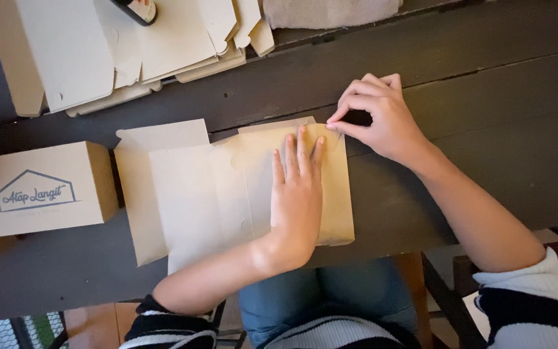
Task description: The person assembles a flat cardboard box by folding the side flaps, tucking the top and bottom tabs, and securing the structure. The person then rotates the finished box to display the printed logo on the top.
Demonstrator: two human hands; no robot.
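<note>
Cardboard blank (195, 200) lies flat in the middle of the dark wooden surface (485, 129), just in front of the person. It is pale kraft card, matte and smooth, with straight cut edges, fold lines and a small rounded tab at the upper left corner. One panel on its right side is folded over and looks a little more yellow. The left hand (296, 197) rests on this folded panel with the palm down, its fingers (290, 155) stretched out and a little spread, pressing the card flat and gripping nothing. The right hand (382, 116) is at the upper right corner of the panel; its thumb and first finger are closed in a pinch on the thin edge of the card, and the other fingers are curled. To the left, near the blank but apart from it, stands a finished box (43, 187) of the same card, square in shape, with a house outline printed on its side. At the far edge lies a stack of blanks (117, 52), and beside it a grey cloth (330, 11). The surface shows long planks with dark gaps between them.
</note>
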